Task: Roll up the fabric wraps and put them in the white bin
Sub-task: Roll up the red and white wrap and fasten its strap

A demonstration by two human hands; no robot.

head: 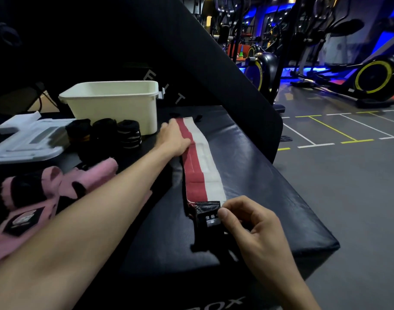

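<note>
A long red and white fabric wrap [201,168] lies stretched flat along the black padded bench [270,186]. My left hand [172,139] rests flat on its far part, fingers straight. My right hand [247,222] pinches the wrap's black labelled near end [208,217] between thumb and fingers. The white bin [115,104] stands at the back left of the bench, apart from both hands. Three rolled black wraps [104,133] stand in front of the bin. Pink wraps [46,193] lie loose at the left under my forearm.
A white lid [28,139] lies left of the rolled wraps. The bench's tilted black backrest [214,63] rises behind the wrap. To the right is grey gym floor [348,175] with exercise bikes [370,77] beyond.
</note>
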